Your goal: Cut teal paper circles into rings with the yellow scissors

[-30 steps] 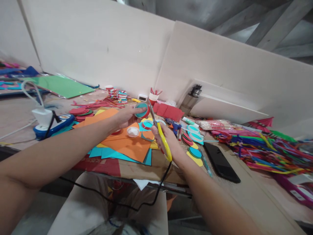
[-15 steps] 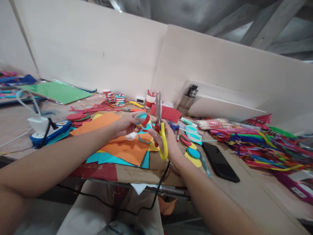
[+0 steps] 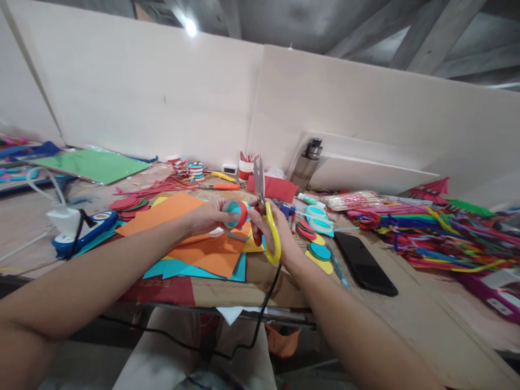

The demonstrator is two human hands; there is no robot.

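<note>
A small round piece, red on its outer band with light blue inside, forms a paper ring (image 3: 241,213). My left hand (image 3: 214,215) is closed on its left side. My right hand (image 3: 280,230) holds a pair of yellow-handled scissors (image 3: 273,238) with the blades pointing up. Its thumb and a fingertip reach the right edge of the ring. Below both hands lie orange paper sheets (image 3: 219,254) over light blue sheets (image 3: 195,270).
To the right are a black phone (image 3: 364,264), foam-like discs (image 3: 319,251) and many pipe cleaners (image 3: 439,233). At left stands a blue power strip (image 3: 87,233) with a white plug. Behind are a bottle (image 3: 307,162), a red-and-white cup (image 3: 246,168) and a green sheet (image 3: 91,165).
The ring has turned so its light blue inside faces me more. My right thumb and fingertip have come up to its edge. The view has shifted slightly.
</note>
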